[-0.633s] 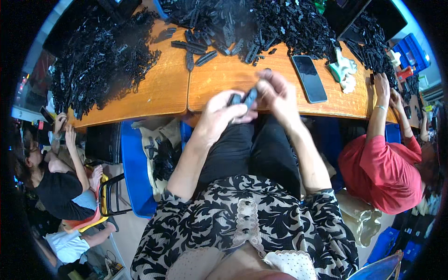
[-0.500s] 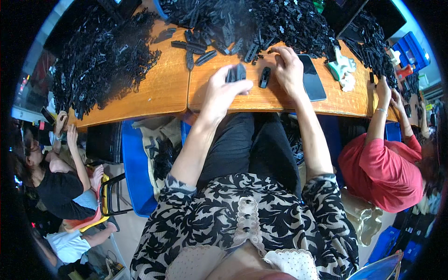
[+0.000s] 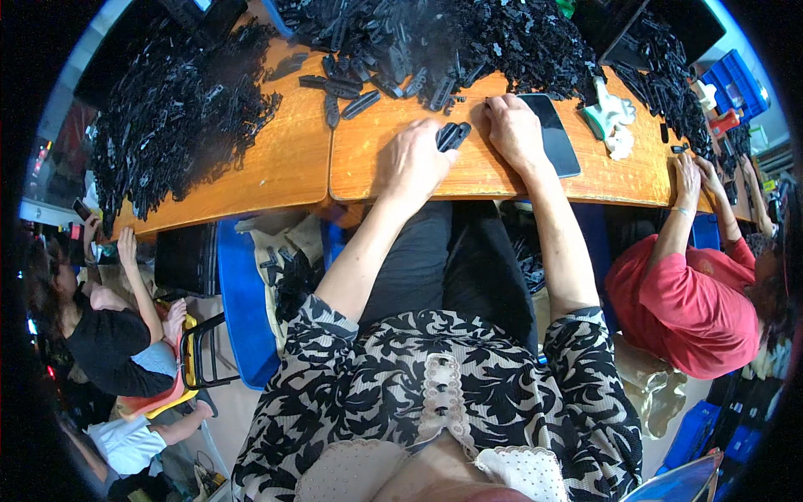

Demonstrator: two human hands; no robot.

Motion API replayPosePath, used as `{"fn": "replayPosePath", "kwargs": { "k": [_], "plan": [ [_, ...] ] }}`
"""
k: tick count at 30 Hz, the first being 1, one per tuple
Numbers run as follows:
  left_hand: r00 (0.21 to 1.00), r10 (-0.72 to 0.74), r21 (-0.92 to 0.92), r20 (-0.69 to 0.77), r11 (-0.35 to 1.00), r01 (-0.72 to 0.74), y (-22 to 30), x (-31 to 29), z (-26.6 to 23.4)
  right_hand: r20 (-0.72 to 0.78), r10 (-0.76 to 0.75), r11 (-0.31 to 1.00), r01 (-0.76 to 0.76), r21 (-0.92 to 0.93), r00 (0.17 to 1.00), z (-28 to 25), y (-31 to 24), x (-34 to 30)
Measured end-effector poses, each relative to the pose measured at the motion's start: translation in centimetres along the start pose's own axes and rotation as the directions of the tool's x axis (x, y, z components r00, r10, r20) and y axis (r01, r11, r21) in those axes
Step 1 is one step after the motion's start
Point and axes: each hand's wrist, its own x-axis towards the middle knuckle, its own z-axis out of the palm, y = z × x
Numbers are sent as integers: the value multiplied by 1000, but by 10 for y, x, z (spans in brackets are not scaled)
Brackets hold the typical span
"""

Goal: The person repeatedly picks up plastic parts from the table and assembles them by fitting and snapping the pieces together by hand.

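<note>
My left hand is just above the table, its fingers closed round a black elongated plastic part with rounded ends. The part sticks out between thumb and fingers toward my right hand, and the palm hides the rest of it. To the right, my right hand rests on the table with its fingers curled down, beside a dark flat phone. A tiny dark bit shows at its fingertips; what they pinch is hidden. Between the hands and the pile lie several loose black elongated parts.
Large heaps of small black plastic pieces cover the far left and back of the wooden table. A white-green glove lies right of the phone. Co-workers sit at the left and at the right, one in a red top. Blue bins stand below the table.
My left hand has moved right and turned palm down. The black part that lay alone between the hands no longer shows on the table. My right hand's fingers have curled in.
</note>
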Motion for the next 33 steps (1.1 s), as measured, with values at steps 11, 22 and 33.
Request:
{"fn": "replayPosePath", "kwargs": {
  "k": [11,22,33],
  "plan": [
    [996,63,-399,59,916,-35,-27,-41,-32,-76,154,640,-41,767,985,-29,-69,-63],
    [971,-87,-975,222,-20,221,-32,-68,-34,-440,-145,852,338,401,886,-49,-120,-76],
    [955,-60,-934,291,-232,270,-30,-82,-31,-437,-233,873,385,300,869,-55,-138,-78]
  ]
}}
